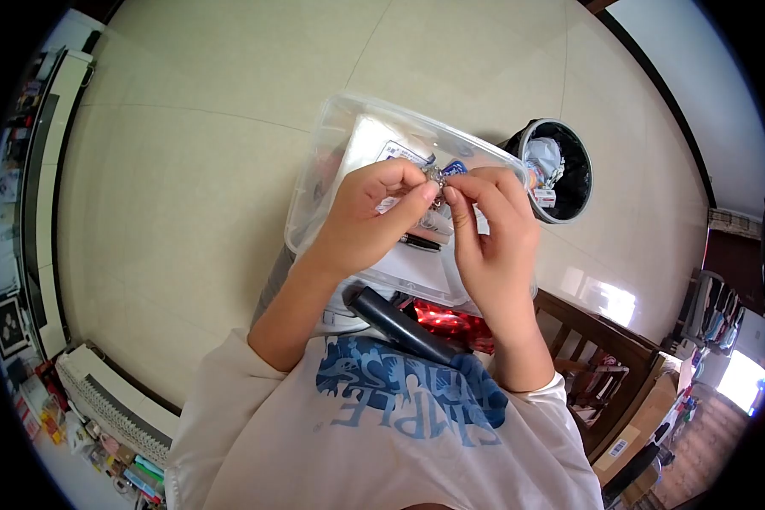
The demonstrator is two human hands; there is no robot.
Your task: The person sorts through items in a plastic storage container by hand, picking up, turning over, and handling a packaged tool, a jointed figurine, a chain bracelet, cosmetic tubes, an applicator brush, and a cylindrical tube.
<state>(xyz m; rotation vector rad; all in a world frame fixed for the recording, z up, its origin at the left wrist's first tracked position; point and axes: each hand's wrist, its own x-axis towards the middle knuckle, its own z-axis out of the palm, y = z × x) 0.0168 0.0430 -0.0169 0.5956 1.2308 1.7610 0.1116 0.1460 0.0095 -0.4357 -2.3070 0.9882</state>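
Note:
A small silvery, glittering piece (436, 177), whose exact kind I cannot make out, is pinched between both hands. My left hand (364, 212) grips it from the left with thumb and forefinger. From the right, my right hand (500, 225) holds it the same way. Both hands are above an open clear plastic bin (304, 191). Inside the bin are a white packet (372, 143), a blue-labelled item (456, 168) and a black pen (421, 243). My fingers cover part of the silvery piece and some of the contents.
A round trash bin (590, 174) with a black liner and some waste stands at the bin's right. Nearer my body lie a dark tube-like object (399, 323) and shiny red wrapping (452, 325). Wooden furniture (608, 374) is at lower right. Pale tiled floor (187, 187) surrounds the bin.

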